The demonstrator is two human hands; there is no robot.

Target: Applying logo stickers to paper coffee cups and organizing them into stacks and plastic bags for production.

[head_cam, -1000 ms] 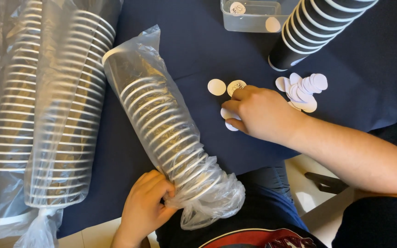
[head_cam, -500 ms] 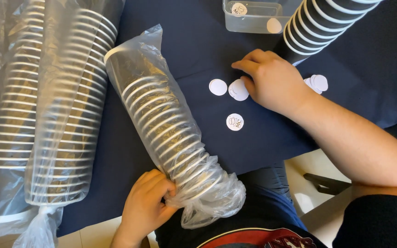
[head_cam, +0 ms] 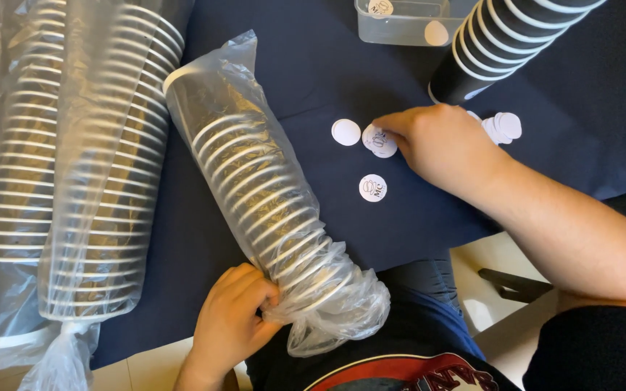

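Black cup stack & clear tub cut by top edge; sticker pile part hidden.

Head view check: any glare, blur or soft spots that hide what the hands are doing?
Head view: sharp overall; the plastic sleeve around the stacked cups throws bright glare streaks, yet the left hand gripping its bunched end reads clearly. The right hand touching a round white sticker is crisp, and the dark tablecloth is evenly lit.

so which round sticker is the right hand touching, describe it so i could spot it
On the dark blue cloth, find the right hand below the unwrapped stack of black cups. Its fingers rest on a white round sticker with dark markings. The plain white sticker lies to its left; the other marked sticker lies alone below.
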